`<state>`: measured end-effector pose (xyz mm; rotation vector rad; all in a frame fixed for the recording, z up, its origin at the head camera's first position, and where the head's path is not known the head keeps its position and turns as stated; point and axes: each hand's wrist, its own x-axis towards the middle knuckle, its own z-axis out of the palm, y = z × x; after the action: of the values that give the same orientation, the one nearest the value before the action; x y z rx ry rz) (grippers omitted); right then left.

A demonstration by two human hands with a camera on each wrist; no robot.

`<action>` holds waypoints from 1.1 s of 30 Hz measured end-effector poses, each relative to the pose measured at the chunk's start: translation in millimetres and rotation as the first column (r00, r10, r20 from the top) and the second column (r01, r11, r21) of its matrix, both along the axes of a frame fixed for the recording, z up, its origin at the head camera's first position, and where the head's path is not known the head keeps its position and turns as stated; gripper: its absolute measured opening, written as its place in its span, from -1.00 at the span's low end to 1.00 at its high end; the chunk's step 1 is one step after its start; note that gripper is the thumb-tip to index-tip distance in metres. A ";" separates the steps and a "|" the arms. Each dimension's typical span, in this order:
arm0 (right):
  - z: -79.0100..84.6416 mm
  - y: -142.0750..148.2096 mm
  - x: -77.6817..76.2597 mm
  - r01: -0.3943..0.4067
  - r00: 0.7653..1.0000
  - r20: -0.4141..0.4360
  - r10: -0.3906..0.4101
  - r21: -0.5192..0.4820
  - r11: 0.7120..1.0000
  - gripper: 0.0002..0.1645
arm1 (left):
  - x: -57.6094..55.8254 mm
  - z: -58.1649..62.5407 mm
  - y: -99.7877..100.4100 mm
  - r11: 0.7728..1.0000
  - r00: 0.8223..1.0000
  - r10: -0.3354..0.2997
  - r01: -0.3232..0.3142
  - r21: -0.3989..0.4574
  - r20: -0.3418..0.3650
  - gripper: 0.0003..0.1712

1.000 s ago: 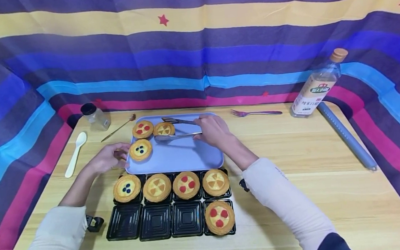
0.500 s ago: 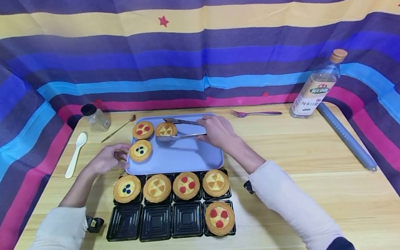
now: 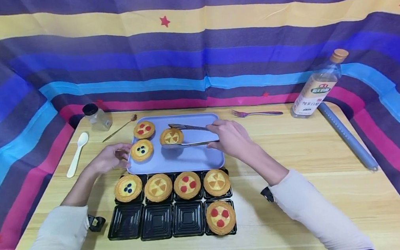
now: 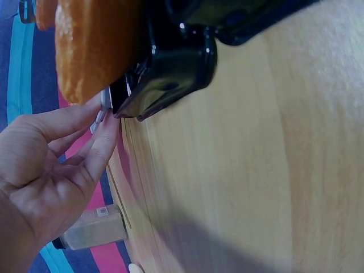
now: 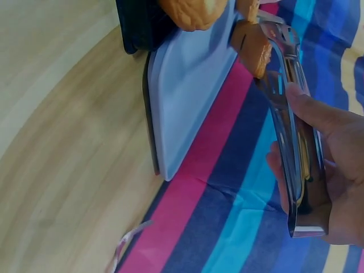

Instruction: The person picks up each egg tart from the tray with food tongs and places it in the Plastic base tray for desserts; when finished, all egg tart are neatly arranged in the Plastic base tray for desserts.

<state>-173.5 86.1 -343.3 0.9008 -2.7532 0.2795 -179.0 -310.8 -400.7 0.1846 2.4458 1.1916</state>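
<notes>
My right hand (image 3: 232,137) grips metal tongs (image 3: 195,143), also clear in the right wrist view. Between their tips is a tart with wedge-shaped yellow pieces (image 3: 171,133), raised over the lilac tray (image 3: 192,159), where a shadow falls below. At the tray's left edge, my left hand (image 3: 111,158) pinches the rim between thumb and fingers, as the left wrist view (image 4: 62,153) shows. Two more tarts sit at the tray's left side: one with red pieces (image 3: 144,129), one with dark blue berries (image 3: 141,150).
Before the tray stand two rows of black square holders (image 3: 155,222). Tarts fill the back row; one red-topped tart (image 3: 221,217) sits front right. Around lie a white spoon (image 3: 77,155), thin stick (image 3: 119,128), jar (image 3: 97,117), fork (image 3: 256,113), bottle (image 3: 316,87) and grey-blue rod (image 3: 347,136).
The wedge-topped tart has left its place beside the red-topped one, moving right and towards me in the tongs. My right hand moved the same way. My left hand stays at the rim.
</notes>
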 end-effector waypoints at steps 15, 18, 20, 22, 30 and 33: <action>5.5 28.7 44.5 -0.079 0.997 -0.009 0.078 -0.087 0.993 -0.32 | 0.2 -6.2 -0.8 1.000 1.000 0.005 -0.005 -0.005 0.014 -0.19; 5.9 35.4 54.1 -0.095 0.995 -0.008 0.095 -0.101 0.990 -0.32 | 0.9 -4.5 0.9 1.000 1.000 0.005 -0.006 0.004 0.017 -0.18; 6.5 39.0 60.9 -0.107 0.994 -0.002 0.107 -0.110 0.988 -0.31 | 0.8 -3.3 1.4 1.000 1.000 0.005 -0.005 0.005 0.016 -0.18; 7.4 42.3 68.5 -0.120 0.993 0.000 0.121 -0.117 0.986 -0.32 | 0.5 -2.4 1.7 1.000 1.000 0.004 -0.004 0.005 0.014 -0.18; 3.0 55.6 101.8 -0.173 0.985 -0.035 0.171 -0.080 0.982 -0.30 | -1.6 -2.9 0.0 1.000 1.000 0.006 -0.005 -0.014 0.013 -0.19; -0.5 59.3 113.2 -0.178 0.984 -0.037 0.176 -0.066 0.982 -0.29 | -1.9 -2.3 -0.2 1.000 1.000 0.003 -0.003 -0.021 0.009 -0.19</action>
<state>-60.3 145.4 -343.8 1.1237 -2.6207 0.3857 -180.9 -311.0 -403.0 0.1692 2.4506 1.1647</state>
